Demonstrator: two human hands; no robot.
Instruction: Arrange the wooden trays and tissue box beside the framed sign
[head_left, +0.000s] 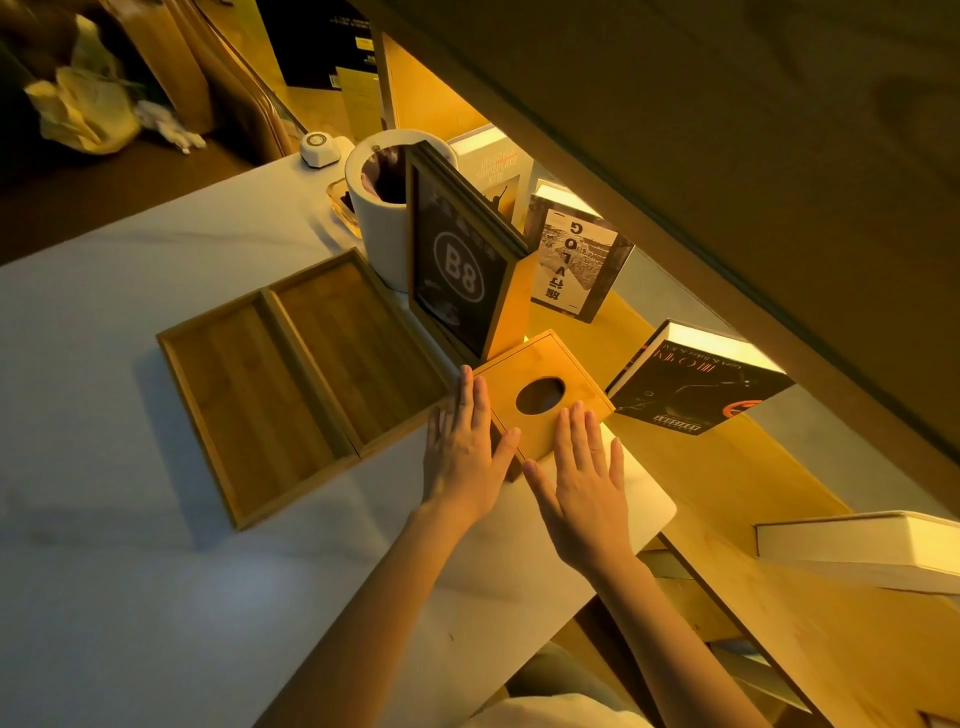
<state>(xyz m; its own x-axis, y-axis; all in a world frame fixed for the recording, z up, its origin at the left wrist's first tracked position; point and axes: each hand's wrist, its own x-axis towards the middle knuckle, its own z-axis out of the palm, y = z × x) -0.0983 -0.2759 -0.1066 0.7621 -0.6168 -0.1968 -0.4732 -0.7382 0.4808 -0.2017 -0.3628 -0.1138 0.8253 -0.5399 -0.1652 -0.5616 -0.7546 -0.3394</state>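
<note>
Head view: both hands lie flat and open, fingers spread, gripping nothing. The left hand (464, 446) presses against the near-left side of the wooden tissue box (543, 396), a pale bamboo cube with an oval hole on top; the right hand (583, 480) rests its fingertips on the lid. Beyond the left hand stands the framed sign (457, 270) marked B8, touching the box. Left of that hand two shallow wooden trays (296, 379) lie side by side on the white table (104, 597).

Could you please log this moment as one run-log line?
left hand: flat against tissue box side | right hand: flat on its near edge | wooden trays: side by side, left of framed sign
</note>
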